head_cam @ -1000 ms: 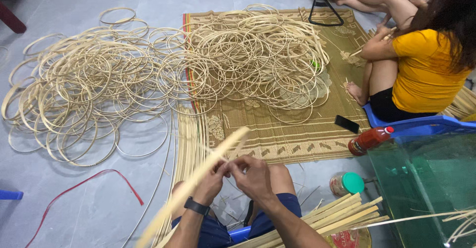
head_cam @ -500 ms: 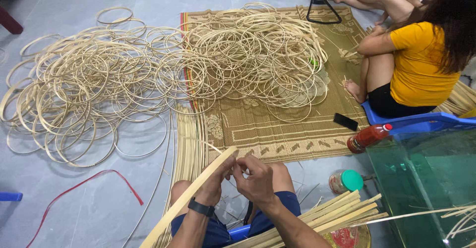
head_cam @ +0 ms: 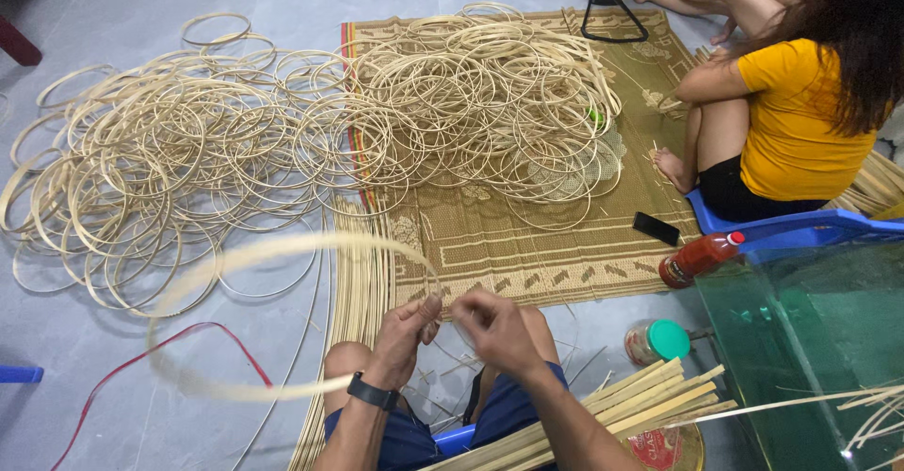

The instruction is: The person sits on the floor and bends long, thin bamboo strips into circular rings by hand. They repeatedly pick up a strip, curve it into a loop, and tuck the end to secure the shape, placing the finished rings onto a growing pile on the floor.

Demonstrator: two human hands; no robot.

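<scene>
Nearest you, a bundle of flat bamboo slats (head_cam: 603,414) lies by your right knee, slanting up to the right. Your left hand (head_cam: 407,328) and right hand (head_cam: 493,328) meet over your lap, fingers pinching the ends of a pale bamboo strip (head_cam: 235,391). The strip is bent into a blurred loop that swings out to your left, low over the floor (head_cam: 85,396). Beyond lies a woven mat (head_cam: 527,245) and a big heap of finished hoops (head_cam: 311,122). A person in a yellow shirt (head_cam: 800,122) sits far right.
</scene>
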